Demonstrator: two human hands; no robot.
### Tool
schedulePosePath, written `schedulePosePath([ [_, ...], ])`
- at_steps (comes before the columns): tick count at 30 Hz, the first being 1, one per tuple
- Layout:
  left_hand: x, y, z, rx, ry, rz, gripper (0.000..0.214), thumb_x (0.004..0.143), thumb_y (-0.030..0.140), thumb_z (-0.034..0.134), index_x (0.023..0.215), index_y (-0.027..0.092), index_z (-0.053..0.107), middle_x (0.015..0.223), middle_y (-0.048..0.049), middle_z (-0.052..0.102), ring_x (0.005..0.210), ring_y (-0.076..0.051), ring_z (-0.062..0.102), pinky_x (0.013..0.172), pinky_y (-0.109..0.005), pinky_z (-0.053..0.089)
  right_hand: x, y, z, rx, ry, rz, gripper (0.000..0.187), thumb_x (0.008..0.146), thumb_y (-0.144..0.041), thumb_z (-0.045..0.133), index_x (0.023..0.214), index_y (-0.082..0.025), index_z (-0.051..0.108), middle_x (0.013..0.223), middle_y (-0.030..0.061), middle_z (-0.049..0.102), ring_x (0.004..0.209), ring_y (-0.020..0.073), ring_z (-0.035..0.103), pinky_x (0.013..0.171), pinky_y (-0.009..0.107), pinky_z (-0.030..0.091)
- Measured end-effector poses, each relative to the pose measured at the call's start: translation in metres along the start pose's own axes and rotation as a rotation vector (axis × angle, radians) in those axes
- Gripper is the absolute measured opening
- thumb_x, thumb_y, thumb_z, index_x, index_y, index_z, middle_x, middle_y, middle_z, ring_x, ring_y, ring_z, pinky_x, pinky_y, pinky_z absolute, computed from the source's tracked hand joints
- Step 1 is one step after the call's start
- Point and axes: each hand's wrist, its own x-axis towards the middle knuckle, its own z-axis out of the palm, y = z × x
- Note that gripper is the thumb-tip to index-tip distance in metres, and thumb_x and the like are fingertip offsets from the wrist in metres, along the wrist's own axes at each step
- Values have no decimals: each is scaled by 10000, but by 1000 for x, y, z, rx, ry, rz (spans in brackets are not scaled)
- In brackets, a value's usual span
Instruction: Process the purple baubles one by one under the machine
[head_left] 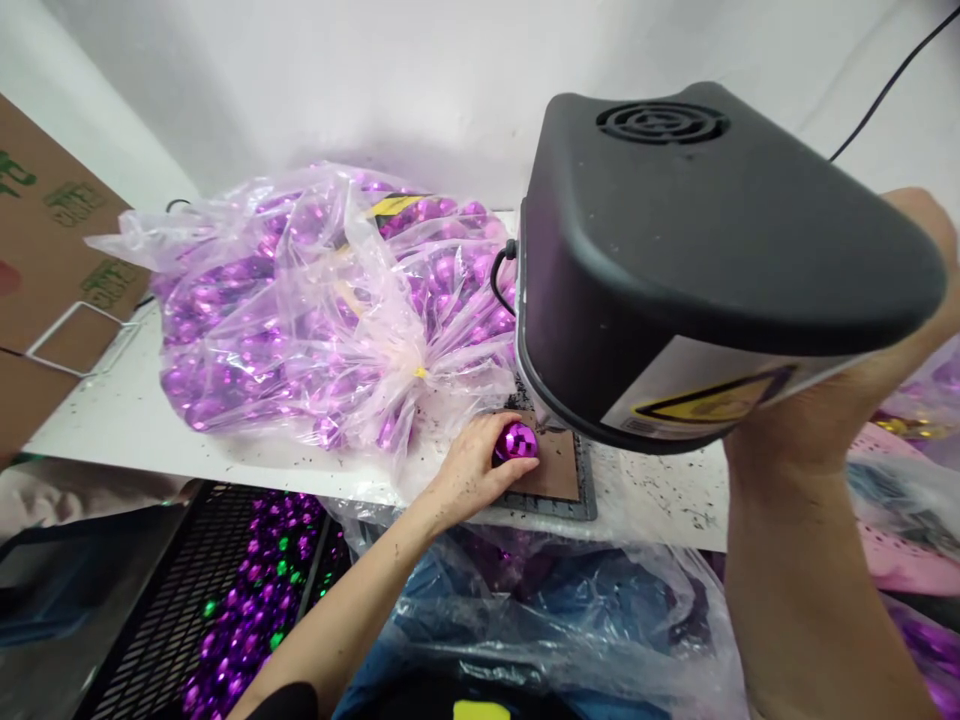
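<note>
My left hand (480, 465) is closed around a shiny purple ball (517, 441), thumb and fingers on its sides. The ball rests over a brown board (559, 470) that lies on a dark grey mat (587, 488) near the table's front edge. High on the right, close to the camera, my right hand (832, 410) grips a boxy black handheld machine (720, 220). A round vent tops the machine, and a yellow warning label is on its side. Its body hides most of my right fingers. The machine's front faces left, above and to the right of the ball.
Clear plastic bags of purple balls (300, 300) are heaped on the white table (105, 420). Below left stands a black crate (150, 610) of purple and green pieces. A cardboard box (60, 250) is at the far left. Plastic sheeting (585, 630) covers my lap; dark specks dot the tabletop.
</note>
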Motion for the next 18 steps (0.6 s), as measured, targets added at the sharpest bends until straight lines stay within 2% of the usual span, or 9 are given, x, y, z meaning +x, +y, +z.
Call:
schedulePosePath([
  [4, 6, 5, 11, 115, 42, 65, 479, 880, 465, 661, 1284, 218, 584, 1232, -98, 661, 1155, -285, 595, 1031, -462, 466, 0, -1, 0, 11, 13, -18, 658, 848, -689, 404, 799, -34, 438, 696, 4, 234, 713, -67, 244, 719, 155, 244],
  [9, 15, 7, 32, 226, 158, 37, 396, 816, 477, 721, 1137, 251, 666, 1120, -88, 677, 1120, -301, 598, 1025, -482, 463, -2, -2, 1, 10, 14, 0, 676, 833, -714, 402, 816, -41, 455, 688, 0, 264, 698, -70, 248, 724, 163, 246],
  [13, 17, 6, 46, 234, 223, 19, 359, 799, 445, 731, 1094, 249, 672, 1095, -83, 673, 1106, -307, 588, 1031, -512, 443, -3, 0, -1, 16, -11, -19, 651, 861, -682, 399, 816, -33, 442, 691, 1, 255, 689, -70, 241, 705, 145, 244],
  [18, 16, 3, 50, 186, 236, 18, 350, 756, 397, 754, 1058, 239, 671, 1079, -81, 674, 1107, -308, 586, 1068, -531, 408, -7, -5, -2, 8, 11, -58, 649, 890, -673, 371, 848, -33, 467, 702, 3, 305, 701, -71, 273, 724, 129, 270],
])
